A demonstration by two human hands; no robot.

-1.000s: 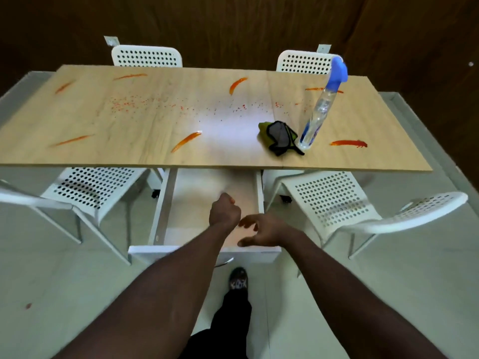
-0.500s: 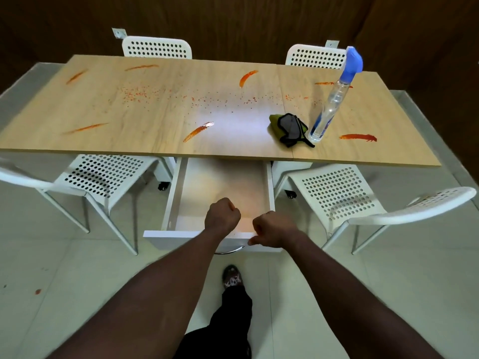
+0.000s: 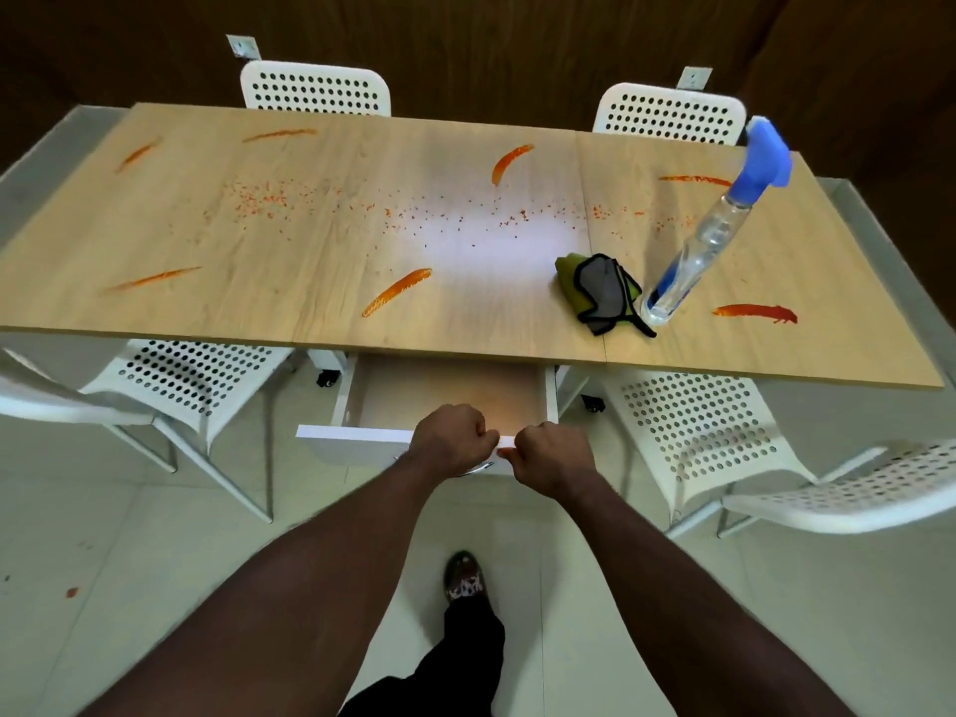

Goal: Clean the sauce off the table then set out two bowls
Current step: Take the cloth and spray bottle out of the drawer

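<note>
The wooden table [image 3: 310,235] carries several orange-red sauce streaks, such as one near the front [image 3: 396,292] and one at the right [image 3: 755,313], plus fine sauce specks across the middle [image 3: 439,214]. A crumpled green and grey cloth [image 3: 600,292] lies beside a clear spray bottle [image 3: 708,240] with a blue head. Under the table's front edge a white drawer [image 3: 357,441] stands partly out, and what shows of its inside is bare. My left hand [image 3: 449,439] and my right hand [image 3: 549,451] sit side by side, fingers curled over the top edge of the drawer front. No bowls are in view.
White perforated chairs stand at the near left [image 3: 191,377] and near right [image 3: 693,426], another at the far right edge [image 3: 848,496], and two behind the table [image 3: 315,88] [image 3: 670,113]. My shoe [image 3: 464,577] is on the pale tiled floor below the drawer.
The drawer has slid in under the table and now sticks out much less. Both hands moved forward with its front, and the right hand's fingers curled in. I have come closer to the table.
</note>
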